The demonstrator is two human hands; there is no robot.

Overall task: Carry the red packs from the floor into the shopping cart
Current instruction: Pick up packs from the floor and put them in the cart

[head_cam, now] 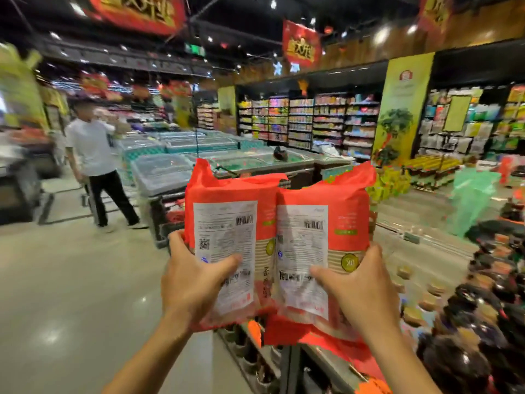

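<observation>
Your left hand (196,275) and right hand (360,285) each clutch one of the red packs (227,223) low | risk: top-heavy, they may topple loose.

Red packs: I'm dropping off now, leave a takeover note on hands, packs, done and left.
Left hand: grip curled round the left red pack, low down.
Right hand: grip curled round the right red pack, low down.
Packs: upright, side by side, touching, off the floor.
Done: both lifted.
Left: set both into the shopping cart, probably the blurred metal rim below them.
</observation>
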